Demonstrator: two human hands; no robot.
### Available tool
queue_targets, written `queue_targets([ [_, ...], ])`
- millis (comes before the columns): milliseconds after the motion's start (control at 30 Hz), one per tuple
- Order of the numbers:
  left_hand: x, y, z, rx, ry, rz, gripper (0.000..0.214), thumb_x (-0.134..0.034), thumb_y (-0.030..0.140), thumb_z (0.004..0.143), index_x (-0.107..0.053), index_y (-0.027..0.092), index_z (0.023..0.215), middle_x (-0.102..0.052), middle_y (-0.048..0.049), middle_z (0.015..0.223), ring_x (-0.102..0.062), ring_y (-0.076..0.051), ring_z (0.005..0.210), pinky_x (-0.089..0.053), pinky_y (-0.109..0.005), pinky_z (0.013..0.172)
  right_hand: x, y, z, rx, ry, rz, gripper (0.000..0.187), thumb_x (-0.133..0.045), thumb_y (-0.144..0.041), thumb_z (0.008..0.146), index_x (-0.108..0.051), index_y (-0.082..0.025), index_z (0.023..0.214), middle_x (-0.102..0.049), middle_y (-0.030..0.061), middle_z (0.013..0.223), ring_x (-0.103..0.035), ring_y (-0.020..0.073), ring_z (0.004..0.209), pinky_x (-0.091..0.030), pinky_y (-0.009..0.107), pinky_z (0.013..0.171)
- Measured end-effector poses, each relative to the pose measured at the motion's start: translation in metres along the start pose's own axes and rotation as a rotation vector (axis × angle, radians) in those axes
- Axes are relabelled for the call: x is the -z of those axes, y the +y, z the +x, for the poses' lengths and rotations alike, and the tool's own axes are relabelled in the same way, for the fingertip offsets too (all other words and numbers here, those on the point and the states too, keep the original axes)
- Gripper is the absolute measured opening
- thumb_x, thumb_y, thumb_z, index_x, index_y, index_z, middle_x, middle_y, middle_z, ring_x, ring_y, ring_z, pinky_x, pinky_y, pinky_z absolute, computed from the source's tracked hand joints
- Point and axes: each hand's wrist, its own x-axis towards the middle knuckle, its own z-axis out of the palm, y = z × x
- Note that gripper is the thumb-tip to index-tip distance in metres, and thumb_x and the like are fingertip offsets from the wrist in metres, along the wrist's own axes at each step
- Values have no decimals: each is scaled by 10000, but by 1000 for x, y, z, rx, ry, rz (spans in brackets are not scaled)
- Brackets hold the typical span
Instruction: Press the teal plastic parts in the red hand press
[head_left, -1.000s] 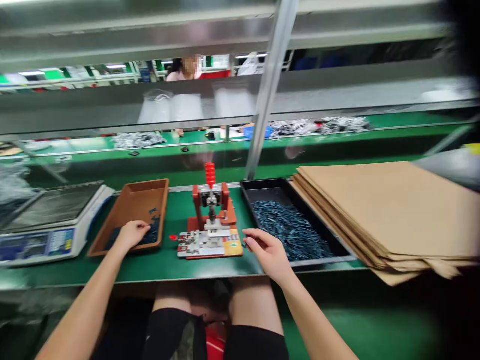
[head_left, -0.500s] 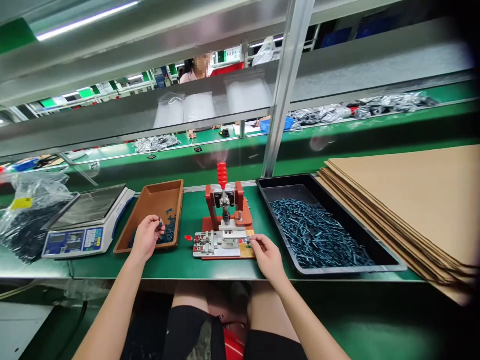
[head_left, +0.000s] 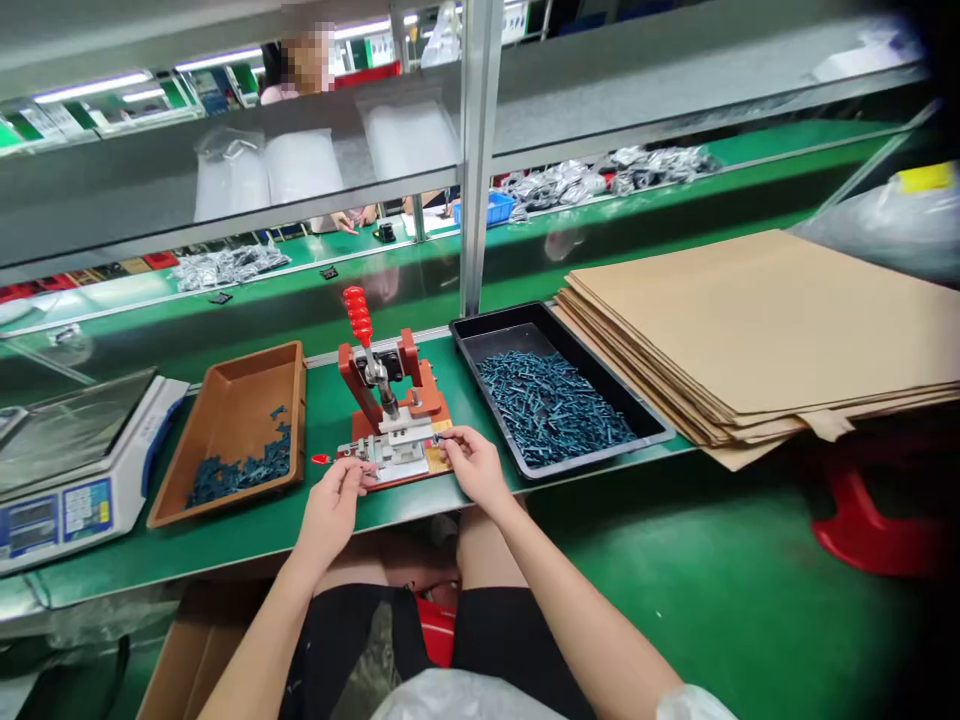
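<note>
A toggle-clamp fixture (head_left: 390,440) with a raised red handle (head_left: 358,316) stands on the green bench in front of me. At its front left edge is my left hand (head_left: 330,508), thumb and fingers pinched together; what they hold is too small to make out. My right hand (head_left: 475,466) pinches at the right end of the fixture's metal block, over the yellow plate, where a small dark part (head_left: 438,438) shows at the fingertips. To the left, a brown tray (head_left: 225,390) holds small dark blue pieces (head_left: 244,470). Many thin dark blue strips (head_left: 551,400) fill the black tray (head_left: 495,335) on the right.
A weighing scale (head_left: 82,470) sits at the far left. Flat cardboard sheets (head_left: 750,320) are stacked on the right, overhanging the bench edge. Behind the fixture rises a metal post (head_left: 476,160). Another person's hands (head_left: 352,220) show at the opposite bench.
My left hand has moved right, from over the brown tray to the fixture's front left. My right hand stays at the fixture's right end. The view has swung right.
</note>
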Motion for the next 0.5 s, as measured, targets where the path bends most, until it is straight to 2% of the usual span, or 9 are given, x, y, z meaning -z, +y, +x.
queue_targets([
  [67,3,3,5,-87,48,120,402,-454,532,964,-678,209,1052,-715,-96,1103,-683,-234,979,-557,-381,886,0,-1,0,6,-10,13,177,-606,-361,846,-654,-212,931,-729,51,817,-714,197,696,-589,312,665],
  [133,9,8,12,-203,157,245,381,-474,502,958,-708,205,997,-709,-98,1101,-663,-245,1036,-533,-394,945,-1,-2,0,12,-4,39,177,-605,-353,843,-647,-220,953,-734,47,817,-719,199,695,-596,316,666],
  [233,15,15,23,-252,245,339,354,-506,469,935,-732,198,968,-715,-90,1037,-666,-237,980,-537,-378,915,-1,-3,1,32,-2,35,177,-594,-348,850,-656,-226,961,-745,53,831,-729,208,718,-604,324,680],
  [333,15,18,32,-183,156,343,352,-534,449,906,-732,208,1070,-741,-74,1040,-686,-226,914,-548,-361,863,0,-2,0,55,-12,-13,150,-593,-329,849,-676,-219,908,-751,60,824,-732,212,711,-604,329,682],
  [500,5,25,44,-72,-35,405,265,-560,405,872,-736,215,928,-770,-54,949,-708,-226,853,-549,-339,802,0,0,0,57,6,-44,136,-598,-305,835,-675,-211,897,-753,60,795,-734,215,683,-595,321,646],
])
